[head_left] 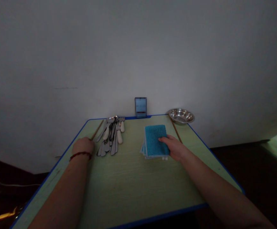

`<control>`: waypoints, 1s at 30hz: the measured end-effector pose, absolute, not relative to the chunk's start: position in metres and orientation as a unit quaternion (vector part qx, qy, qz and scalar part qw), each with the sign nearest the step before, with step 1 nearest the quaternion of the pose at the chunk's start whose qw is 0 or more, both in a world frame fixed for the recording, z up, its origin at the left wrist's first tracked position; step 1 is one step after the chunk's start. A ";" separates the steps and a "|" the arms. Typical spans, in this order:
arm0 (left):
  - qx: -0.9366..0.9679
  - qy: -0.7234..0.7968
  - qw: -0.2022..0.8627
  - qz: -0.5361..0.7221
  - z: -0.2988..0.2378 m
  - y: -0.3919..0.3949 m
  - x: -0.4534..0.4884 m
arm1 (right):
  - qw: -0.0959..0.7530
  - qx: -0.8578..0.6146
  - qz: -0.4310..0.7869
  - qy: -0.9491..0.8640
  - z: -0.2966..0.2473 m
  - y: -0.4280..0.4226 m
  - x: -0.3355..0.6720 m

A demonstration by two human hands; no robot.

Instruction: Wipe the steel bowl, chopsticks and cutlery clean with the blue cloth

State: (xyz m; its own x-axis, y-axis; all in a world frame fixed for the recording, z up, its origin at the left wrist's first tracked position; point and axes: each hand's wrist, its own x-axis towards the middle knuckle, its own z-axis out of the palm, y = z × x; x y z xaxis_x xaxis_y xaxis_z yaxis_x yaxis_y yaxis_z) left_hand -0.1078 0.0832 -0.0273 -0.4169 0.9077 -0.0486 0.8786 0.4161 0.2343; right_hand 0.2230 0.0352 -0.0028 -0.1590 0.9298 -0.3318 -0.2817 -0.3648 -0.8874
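While the right hand (175,149) pinches a stack of blue cloths (155,141) by its right edge, thumb on top, we note the stack right of centre in the frame, over the pale green table (121,187); whether it touches, we cannot tell. Layers fan out at the stack's lower left, so we judge them loosely aligned: this one-sided grip could let the under ones slip or droop. Fingers beneath are hidden from us.

Left hand (82,146) lies left of centre; its fingers are out of sight, so we cannot tell whether they curl around anything. A thin brown rod (97,129) runs up from beside it. Just right of the rod, a heap of cutlery (113,135), pieces overlapping; we think a sideways knock from this hand could scatter it.

Upper right: metal bowl (181,116), rim seeming to overhang the table, close to a second brown rod (176,129). A wide swing of the cloths could, we reckon, tip it off. Upper centre: small screen (140,106), upright by the wall (138,54); a shove might topple it.
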 end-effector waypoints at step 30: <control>0.341 0.511 0.552 0.563 0.006 0.047 -0.024 | 0.481 -0.461 0.672 -0.324 0.000 0.039 0.229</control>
